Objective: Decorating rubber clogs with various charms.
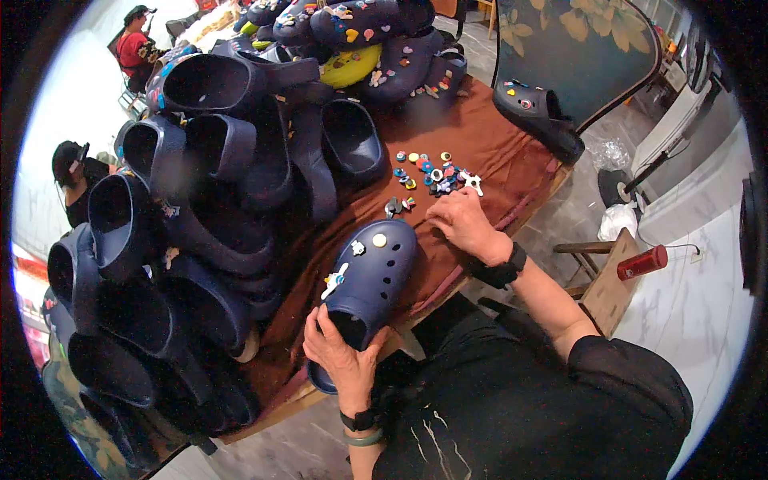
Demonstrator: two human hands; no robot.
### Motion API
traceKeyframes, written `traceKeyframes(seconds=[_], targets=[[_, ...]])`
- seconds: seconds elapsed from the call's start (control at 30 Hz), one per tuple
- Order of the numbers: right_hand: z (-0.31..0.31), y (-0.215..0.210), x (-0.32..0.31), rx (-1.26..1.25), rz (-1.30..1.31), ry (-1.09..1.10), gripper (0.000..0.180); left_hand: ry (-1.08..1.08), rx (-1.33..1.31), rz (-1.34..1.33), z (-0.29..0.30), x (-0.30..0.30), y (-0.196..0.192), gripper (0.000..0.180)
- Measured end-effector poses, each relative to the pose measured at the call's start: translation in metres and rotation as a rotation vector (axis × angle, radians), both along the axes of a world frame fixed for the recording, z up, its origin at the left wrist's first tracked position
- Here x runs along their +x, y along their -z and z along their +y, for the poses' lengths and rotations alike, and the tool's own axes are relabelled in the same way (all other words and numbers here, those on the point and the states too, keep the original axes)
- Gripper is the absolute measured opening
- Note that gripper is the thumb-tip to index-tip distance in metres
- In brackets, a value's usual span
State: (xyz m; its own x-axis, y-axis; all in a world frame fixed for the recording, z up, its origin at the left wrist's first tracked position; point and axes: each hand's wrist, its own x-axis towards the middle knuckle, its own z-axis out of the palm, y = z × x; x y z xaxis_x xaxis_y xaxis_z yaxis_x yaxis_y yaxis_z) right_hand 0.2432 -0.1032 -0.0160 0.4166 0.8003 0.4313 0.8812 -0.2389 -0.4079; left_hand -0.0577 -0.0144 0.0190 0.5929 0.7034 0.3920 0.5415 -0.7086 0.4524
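A navy clog (370, 272) with holes in its toe lies near the table's front edge, toe pointing away from me. My left hand (342, 348) grips it around the foot opening, thumb on one side and fingers on the other. Several small charms sit on the clog's upper, among them a round cream one (379, 240) and a white, long one (334, 280). Just beyond the toe, my right hand (466, 224) is bent with its fingers drawn together beside a loose pile of colourful charms (440, 174). Whatever its fingertips may hold is hidden.
Stacked navy clogs (200, 200) rise along the left side and the far end of a table covered with brown cloth (488, 128). One decorated dark clog (538, 116) stands at the far right edge. A red cylinder (642, 262) rests on a wooden stool (610, 290). Two people sit at far left.
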Motion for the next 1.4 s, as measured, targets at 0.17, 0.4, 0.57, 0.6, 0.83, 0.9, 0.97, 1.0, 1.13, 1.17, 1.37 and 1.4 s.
traceKeyframes(seconds=[0.17,0.4,0.57,0.6,0.83,0.9,0.97,1.0,1.13,1.17,1.37,1.4], targets=[[0.038,0.005,0.004,0.052,-0.013,0.018,0.015,0.000,0.003,0.000,-0.001,0.000,0.000,0.102],[0.044,0.008,0.021,0.090,0.027,-0.114,0.013,0.015,-0.064,0.004,-0.001,0.002,-0.006,0.101],[0.019,-0.022,-0.033,0.264,0.382,-0.132,0.013,-0.006,-0.016,0.013,-0.001,-0.002,-0.004,0.100],[0.014,-0.026,-0.045,0.303,0.423,-0.160,0.014,-0.006,-0.023,0.014,-0.002,-0.001,-0.003,0.100],[0.007,-0.020,-0.104,0.536,0.150,-0.370,0.023,-0.005,-0.036,0.042,-0.002,0.002,-0.004,0.099],[0.008,-0.013,-0.111,0.587,0.187,-0.364,0.025,-0.011,-0.031,0.045,-0.001,0.001,-0.003,0.099],[0.007,-0.008,-0.112,0.582,0.180,-0.373,0.027,-0.013,-0.019,0.053,-0.001,0.000,-0.003,0.099],[0.006,-0.007,-0.112,0.580,0.171,-0.379,0.029,-0.016,-0.022,0.054,-0.001,-0.001,-0.003,0.099],[-0.005,-0.005,-0.121,0.526,0.223,-0.351,0.031,-0.010,-0.021,0.052,-0.001,0.001,-0.002,0.100],[-0.006,-0.006,-0.122,0.496,0.196,-0.353,0.031,-0.009,-0.013,0.054,0.000,0.001,-0.002,0.101],[-0.010,-0.016,-0.130,0.310,0.024,-0.285,0.035,0.008,-0.019,0.027,0.002,0.000,-0.003,0.101],[-0.011,-0.020,-0.130,0.258,-0.057,-0.261,0.038,0.010,-0.022,0.027,0.002,0.000,-0.004,0.101]])
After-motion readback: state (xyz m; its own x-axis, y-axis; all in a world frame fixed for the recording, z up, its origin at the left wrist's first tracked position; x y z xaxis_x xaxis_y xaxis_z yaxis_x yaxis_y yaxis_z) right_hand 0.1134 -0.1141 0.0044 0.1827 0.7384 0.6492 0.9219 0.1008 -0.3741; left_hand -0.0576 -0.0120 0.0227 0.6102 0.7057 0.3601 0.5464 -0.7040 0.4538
